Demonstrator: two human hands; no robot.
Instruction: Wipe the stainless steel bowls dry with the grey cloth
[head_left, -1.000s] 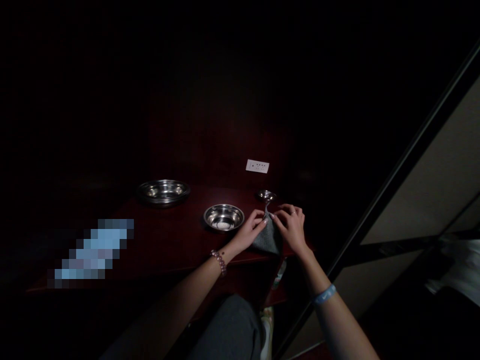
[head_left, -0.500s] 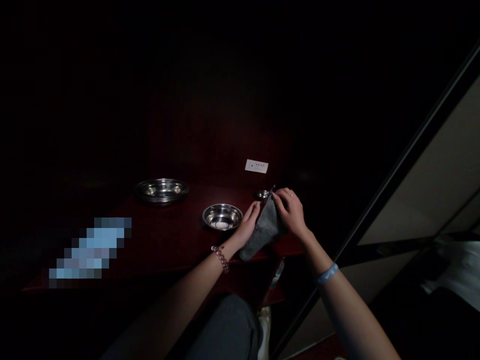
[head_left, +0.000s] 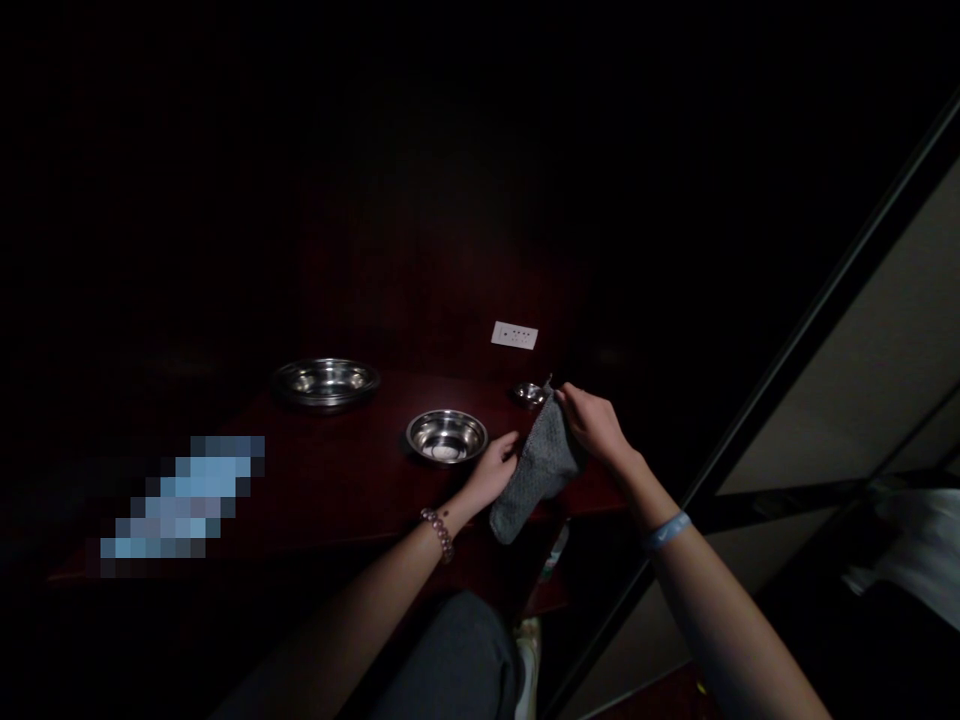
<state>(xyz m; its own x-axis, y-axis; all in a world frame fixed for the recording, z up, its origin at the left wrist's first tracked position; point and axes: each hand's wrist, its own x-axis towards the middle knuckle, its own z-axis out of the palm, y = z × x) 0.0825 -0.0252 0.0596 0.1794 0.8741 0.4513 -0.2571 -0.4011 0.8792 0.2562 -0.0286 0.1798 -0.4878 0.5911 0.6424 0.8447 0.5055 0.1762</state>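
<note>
Right hand (head_left: 596, 422) clamped on gray cloth (head_left: 534, 475) near top corner — left hand (head_left: 489, 478) loosely spread, between cloth and steel bowl (head_left: 447, 440)

Head-worn view, facing forward and down at hands (head_left: 491, 473)
</note>
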